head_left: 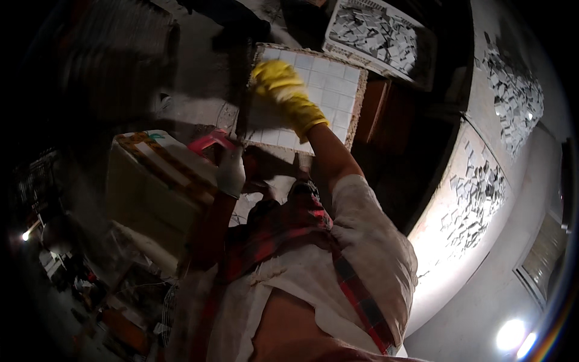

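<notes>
My right hand (281, 87), in a yellow glove, is stretched over a square block of white tiles (338, 81) with a rough tan border. Its fingers are blurred, and whether they grip anything does not show. My left hand (231, 174), in a whitish glove, is closed on a pink-red frame-shaped tool (209, 142), whose exact kind is unclear in the dim light. The tool is near the right end of a pale box (151, 187) banded with brown tape. My right hand and forearm hide part of the tiles.
Beyond the tiles stands a white crate (329, 45) filled with small grey-white pieces. On the right, a pale worktop (455, 160) carries loose heaps of similar pieces (512, 90). Stacked dark goods (120, 54) fill the far left, and clutter lies low on the left.
</notes>
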